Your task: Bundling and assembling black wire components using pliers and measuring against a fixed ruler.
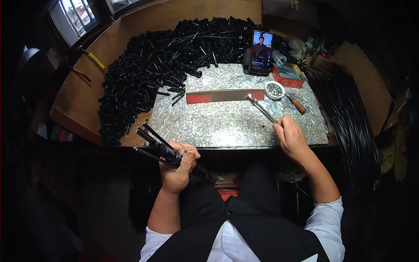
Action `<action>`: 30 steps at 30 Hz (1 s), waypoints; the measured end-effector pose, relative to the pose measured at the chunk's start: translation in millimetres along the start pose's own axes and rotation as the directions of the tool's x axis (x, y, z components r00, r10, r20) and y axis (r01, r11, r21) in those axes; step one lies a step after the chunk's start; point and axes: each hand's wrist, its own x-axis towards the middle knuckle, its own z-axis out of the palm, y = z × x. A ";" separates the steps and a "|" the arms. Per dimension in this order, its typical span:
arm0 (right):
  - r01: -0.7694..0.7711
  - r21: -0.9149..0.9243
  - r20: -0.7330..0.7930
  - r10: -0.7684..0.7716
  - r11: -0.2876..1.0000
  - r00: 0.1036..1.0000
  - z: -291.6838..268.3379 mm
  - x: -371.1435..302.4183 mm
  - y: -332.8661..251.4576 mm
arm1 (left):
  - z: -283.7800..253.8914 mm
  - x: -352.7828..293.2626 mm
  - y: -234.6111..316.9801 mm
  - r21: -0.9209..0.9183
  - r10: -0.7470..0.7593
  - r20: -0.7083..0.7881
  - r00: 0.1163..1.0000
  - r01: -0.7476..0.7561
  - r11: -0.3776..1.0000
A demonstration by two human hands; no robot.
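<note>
My left hand (180,165) is closed on a black tube-shaped part (162,151) with several thin black rods sticking out of it toward the upper left. Fine pale strands or wires show by its fingers. Over the right side of the stone slab, my right hand (291,139) grips a long slim metal tool (263,110), whose exact kind I cannot make out. The tool's bright tip lies over the right part of a long flat red-and-brown bar (220,96), and I cannot tell whether it touches.
A big heap of black tubular parts (144,74) fills the left and back. Around the speckled slab (205,126) stand a lit phone (261,52), a white bowl of small metal bits (274,90), an orange-handled screwdriver (297,105) and a red box (289,81). Black rods (349,118) lie at right.
</note>
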 end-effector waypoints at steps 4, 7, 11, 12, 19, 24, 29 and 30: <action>-0.141 0.242 0.310 0.061 0.960 0.949 -15.9 6.9 -38.4 | -9.1 -2.0 -2.8 0.009 0.025 0.044 0.999 -0.025 1.000; 0.130 0.284 0.157 -0.180 0.950 0.971 -13.1 4.6 -45.4 | -4.4 -1.4 -5.8 -0.155 -0.023 0.048 0.999 0.031 0.987; 0.414 0.036 -0.061 -0.411 0.910 0.909 -21.8 11.5 -79.2 | -9.7 -2.3 -8.7 -0.143 0.018 0.151 0.988 0.004 0.990; 0.480 -0.109 -0.184 -0.493 0.870 0.851 -21.9 14.9 -84.1 | -11.6 -4.2 -7.8 -0.160 -0.039 0.168 0.985 0.066 0.985; 0.476 -0.439 -0.191 -0.597 0.762 0.779 -15.5 24.3 -104.5 | -8.3 -1.5 -7.8 -0.276 0.039 0.158 0.987 0.006 0.961; 0.547 -0.509 -0.173 -0.702 0.664 0.691 -5.2 22.1 -109.3 | -26.5 -3.5 -20.1 0.046 -0.079 0.182 0.980 0.071 0.996; 0.547 -0.397 -0.096 -0.626 0.737 0.774 -9.7 16.3 -115.5 | -14.9 -7.5 -19.3 0.050 -0.091 -0.066 0.994 0.094 0.994; 0.559 -0.325 -0.002 -0.592 0.763 0.806 -8.5 12.6 -111.2 | -14.0 -7.4 -17.4 0.001 -0.161 -0.079 0.984 0.161 0.987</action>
